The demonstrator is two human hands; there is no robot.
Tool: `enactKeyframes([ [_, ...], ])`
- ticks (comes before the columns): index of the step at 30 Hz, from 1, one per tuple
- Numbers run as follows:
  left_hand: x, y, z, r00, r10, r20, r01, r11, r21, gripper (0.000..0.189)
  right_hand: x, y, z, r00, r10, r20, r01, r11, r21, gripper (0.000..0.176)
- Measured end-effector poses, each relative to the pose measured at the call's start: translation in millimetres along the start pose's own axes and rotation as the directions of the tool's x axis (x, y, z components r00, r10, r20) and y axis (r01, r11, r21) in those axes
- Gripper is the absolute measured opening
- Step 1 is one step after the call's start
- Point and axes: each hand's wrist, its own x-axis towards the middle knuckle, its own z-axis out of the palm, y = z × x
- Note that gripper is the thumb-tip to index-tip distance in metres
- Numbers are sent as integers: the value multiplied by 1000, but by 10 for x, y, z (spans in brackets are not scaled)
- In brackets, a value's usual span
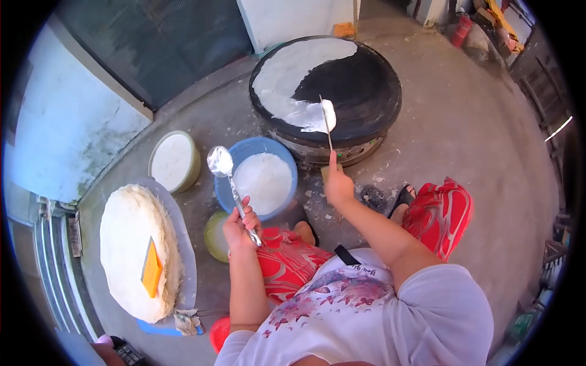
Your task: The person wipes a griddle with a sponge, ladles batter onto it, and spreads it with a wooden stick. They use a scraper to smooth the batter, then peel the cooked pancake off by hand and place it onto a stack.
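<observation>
My left hand [242,226] is closed round the handle of a metal ladle [237,198], whose bowl is coated white and hangs near the rim of a blue basin [221,194] holding white batter [262,182]. My right hand [339,186] grips a thin spreader [328,129] that reaches over a round black griddle [369,82]. A lump of white batter clings beside the spreader's far part, at the griddle's near side. A thin white layer of batter [274,76] covers the griddle's left and upper left; its right part is bare black.
A pale bucket [196,165] of white batter stands left of the basin, with a green bowl [215,238] below it. At far left lies a thick stack of thin pancakes [131,244] with an orange scraper [152,271] on top. A brick [344,29] sits behind the griddle.
</observation>
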Motion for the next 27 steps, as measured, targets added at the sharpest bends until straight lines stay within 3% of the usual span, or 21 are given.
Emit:
enactKeyframes([
  [4,-1,-42,23,999,37,-38,-36,999,34,33,-75,-13,10,991,-2,134,13,996,-84,72],
  [6,12,-53,56,999,22,-33,-21,999,27,33,79,151,203,967,-252,43,256,943,-213,72],
  [7,9,-48,58,999,23,-37,-22,999,35,33,90,218,118,967,-249,44,253,945,-205,72],
  [9,19,-67,54,1000,3,-17,-2,1000,23,34,100,389,-131,997,-76,-33,69,984,-164,70],
  [13,46,-109,86,998,44,-36,-42,997,66,34,11,506,-246,998,-24,-57,13,982,-190,69],
  [15,51,-148,106,998,41,-36,-39,997,68,33,24,556,-143,977,-209,30,207,921,-329,67],
  [16,56,-156,131,999,42,-34,-39,997,68,33,64,651,-136,978,-206,29,204,925,-321,67],
  [18,56,-160,160,998,27,-48,-23,997,77,33,179,905,-209,985,-157,-71,132,952,-278,71],
  [22,97,-195,158,998,30,-59,-25,996,81,32,197,972,-545,996,19,-82,-33,984,-175,65],
  [23,109,-208,172,998,30,-57,-25,996,82,32,223,938,-540,979,204,21,-194,891,411,60],
  [24,105,-224,189,998,38,-57,-33,996,79,33,240,912,-518,933,290,212,-330,456,826,55],
  [25,103,-242,197,997,46,-58,-41,996,78,33,214,959,-328,983,178,-48,-107,761,640,54],
  [26,111,-247,196,997,46,-60,-41,996,84,33,148,1005,-129,967,-22,-256,107,939,326,53],
  [27,126,-242,195,998,31,-56,-27,997,68,33,33,963,-201,965,-158,-209,179,980,85,55],
])
